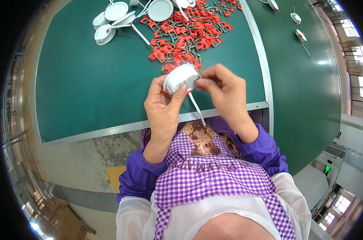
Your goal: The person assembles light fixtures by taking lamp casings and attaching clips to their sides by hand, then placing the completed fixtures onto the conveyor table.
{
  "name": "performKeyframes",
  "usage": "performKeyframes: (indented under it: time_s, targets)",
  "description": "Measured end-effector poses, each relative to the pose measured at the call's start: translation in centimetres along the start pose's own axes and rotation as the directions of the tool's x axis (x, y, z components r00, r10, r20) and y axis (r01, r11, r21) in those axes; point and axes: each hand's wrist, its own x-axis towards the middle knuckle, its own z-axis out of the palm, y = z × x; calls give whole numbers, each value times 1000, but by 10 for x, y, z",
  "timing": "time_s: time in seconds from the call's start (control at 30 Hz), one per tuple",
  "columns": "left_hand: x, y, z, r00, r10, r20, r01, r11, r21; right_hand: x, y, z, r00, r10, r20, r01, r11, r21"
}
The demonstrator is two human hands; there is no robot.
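Nearest, the person is wearing a checked purple apron point(213, 176), and the purple sleeves point(261, 150) are ending before the wrists, perhaps so that the cloth is not disturbing the fingers. Beyond the apron, a metal edge point(109, 132) is bordering the green table point(89, 88). A white cord point(196, 107) is hanging toward the person, past this near edge, from the white round fitting point(180, 78), which the two hands are holding up over the near part of the table.

The left hand point(163, 108) is grasping the fitting: its thumb is pressing on the near face, beside the cord, and its fingers are supporting the left side. This grip is probably making the body steady and leaving the right rim free. There the right hand point(227, 90) is pinching a small spring clip point(199, 77) between thumb and forefinger, likely because such a small, springy part is asking for fingertips only. Some red is also showing at the left rim, partly covered by the left hand.

Just beyond the fitting, a heap of red clips point(189, 34) is spreading, apparently within easy reach. At the far left, other white fittings point(116, 11) are lying close together, some leaning on others. At the far right, a few loose fittings point(300, 35) are lying apart on a second green table point(309, 92); why, one cannot tell.
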Motion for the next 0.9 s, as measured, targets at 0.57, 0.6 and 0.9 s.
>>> performKeyframes:
  time_s: [0.57, 0.6, 0.9]
  targets:
    - [-9, 13, 19, 972, -106, 210, 100, 994, 37, 7, 0, -59, 921, 203, 333, -338, 841, 423]
    - [-7, 10, 19, 971, -108, 213, 103, 994, 34, 7, 0, -59, 921, 206, 329, -339, 841, 421]
    - [106, 42, -53, 883, 442, 159, -423, 601, 678, 31, 24, -173, 827, -127, -548, 13, 978, -207]
